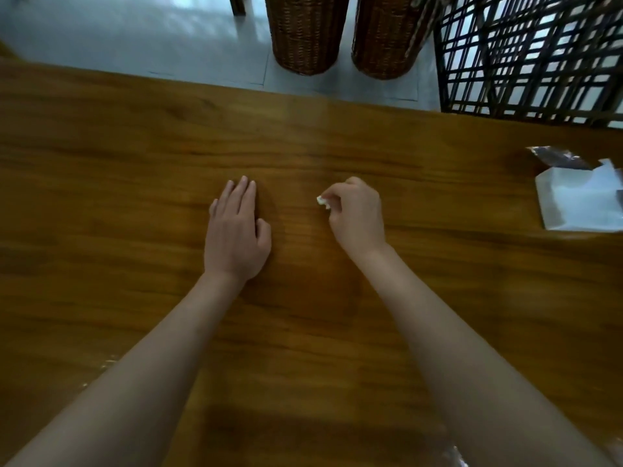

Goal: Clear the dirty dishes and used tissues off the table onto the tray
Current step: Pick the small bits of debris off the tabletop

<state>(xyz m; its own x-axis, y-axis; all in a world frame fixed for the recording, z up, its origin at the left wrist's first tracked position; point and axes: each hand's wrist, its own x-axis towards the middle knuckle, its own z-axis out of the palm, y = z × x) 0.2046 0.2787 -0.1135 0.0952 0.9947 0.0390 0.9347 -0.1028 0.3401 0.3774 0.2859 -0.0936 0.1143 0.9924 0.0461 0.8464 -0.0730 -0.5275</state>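
My right hand point(357, 214) pinches a small scrap of used tissue point(323, 201) just above the wooden table point(135, 146), well left of the tissue packet point(580, 200). My left hand point(236, 230) rests flat, fingers together. I judge carrying comes next; no tray shows. The scrap is crumpled, with no clear long axis.

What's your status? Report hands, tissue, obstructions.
Left hand flat on the table, holding nothing. Right hand pinching a small tissue scrap. Tray not in view. Tissue pack at far right, nothing blocking.
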